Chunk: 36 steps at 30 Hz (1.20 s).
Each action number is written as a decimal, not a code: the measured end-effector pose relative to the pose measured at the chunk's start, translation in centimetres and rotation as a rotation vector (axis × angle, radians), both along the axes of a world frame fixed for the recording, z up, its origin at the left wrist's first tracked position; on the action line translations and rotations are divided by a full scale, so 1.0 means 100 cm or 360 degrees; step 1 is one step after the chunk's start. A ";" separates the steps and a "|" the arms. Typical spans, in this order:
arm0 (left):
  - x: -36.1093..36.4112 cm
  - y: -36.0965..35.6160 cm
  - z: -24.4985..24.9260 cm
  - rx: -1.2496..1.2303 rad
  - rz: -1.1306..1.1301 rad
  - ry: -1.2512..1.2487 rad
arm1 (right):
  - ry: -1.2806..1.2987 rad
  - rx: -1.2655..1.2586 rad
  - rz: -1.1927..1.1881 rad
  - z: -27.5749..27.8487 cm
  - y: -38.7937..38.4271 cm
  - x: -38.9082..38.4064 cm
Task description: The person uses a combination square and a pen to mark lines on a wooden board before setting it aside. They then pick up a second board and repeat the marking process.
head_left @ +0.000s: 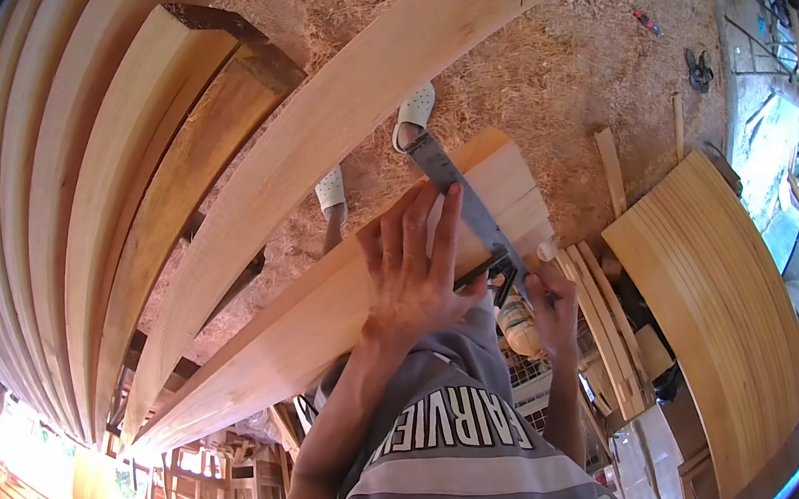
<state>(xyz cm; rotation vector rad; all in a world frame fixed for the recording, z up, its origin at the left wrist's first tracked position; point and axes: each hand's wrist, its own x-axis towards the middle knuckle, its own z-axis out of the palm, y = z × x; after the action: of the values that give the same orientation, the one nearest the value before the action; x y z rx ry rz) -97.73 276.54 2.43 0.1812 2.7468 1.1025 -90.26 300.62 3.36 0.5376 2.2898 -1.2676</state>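
My left hand (pixel 411 263) lies with its fingers spread on a thick pale wooden board (pixel 291 345) in front of my body. Its index finger reaches the edge of a metal square (pixel 476 201), whose blade crosses the board close to its far end. The thumb is beside the dark head of the square. At the near end of the blade, the fingers of my right hand (pixel 553 305) are closed together. Whether they grip the blade or a small marking tool is hidden.
Long curved planks (pixel 63 223) stand in a row at the left. Beyond the board lies another curved plank (pixel 394 53). Two feet in white clogs (pixel 417 106) rest on shavings. A striped wooden panel (pixel 720 308) and narrow strips (pixel 609 333) are on the right.
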 end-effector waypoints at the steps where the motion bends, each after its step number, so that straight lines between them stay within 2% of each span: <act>1: 0.000 0.000 0.000 0.0003 -0.0002 -0.0001 | -0.0012 0.0012 0.0006 0.000 0.000 0.000; 9: 0.002 -0.001 -0.001 -0.0005 -0.0005 -0.0046 | -0.0051 0.0013 0.0053 -0.001 0.004 0.003; 11: 0.002 0.000 -0.004 -0.0004 -0.0002 -0.0024 | 0.0225 0.0235 0.0162 0.002 0.004 -0.001; 12: 0.003 0.001 -0.006 -0.0005 0.0004 0.0001 | 0.0223 0.0233 0.0162 0.009 0.007 -0.003; 14: 0.002 0.001 -0.006 -0.0002 0.0015 0.0003 | 0.0158 0.0324 -0.0385 0.031 0.016 -0.010; 16: 0.002 0.002 -0.006 0.0010 0.0024 0.0008 | 0.0727 -0.0213 -0.0807 0.033 0.013 -0.042; 17: 0.002 0.001 -0.006 0.0009 0.0032 0.0024 | 0.0727 -0.0208 -0.0807 0.041 0.004 -0.062; 18: 0.002 0.002 -0.005 0.0009 0.0042 0.0041 | 0.0668 -0.0492 -0.1047 0.051 -0.010 -0.081; 20: 0.003 0.002 -0.005 -0.0001 0.0042 0.0055 | 0.0612 -0.0774 -0.1284 0.048 -0.022 -0.092; 22: 0.002 0.002 -0.004 -0.0015 0.0042 0.0065 | 0.0359 -0.0898 -0.0892 0.034 -0.026 -0.091; 23: 0.002 0.002 -0.004 -0.0013 0.0041 0.0047 | 0.0358 -0.0897 -0.0891 0.027 -0.033 -0.095; 25: 0.001 0.002 -0.004 -0.0011 0.0045 0.0024 | 0.0405 -0.0822 -0.0641 0.014 -0.049 -0.104; 36: 0.000 0.002 -0.003 -0.0021 0.0048 0.0032 | 0.0324 -0.0828 -0.0658 0.002 -0.056 -0.115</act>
<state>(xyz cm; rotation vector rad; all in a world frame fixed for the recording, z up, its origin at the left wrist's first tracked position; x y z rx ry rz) -97.77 276.71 2.10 0.1501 2.7828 1.0957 -101.72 295.00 3.58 0.7350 1.9293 -2.1176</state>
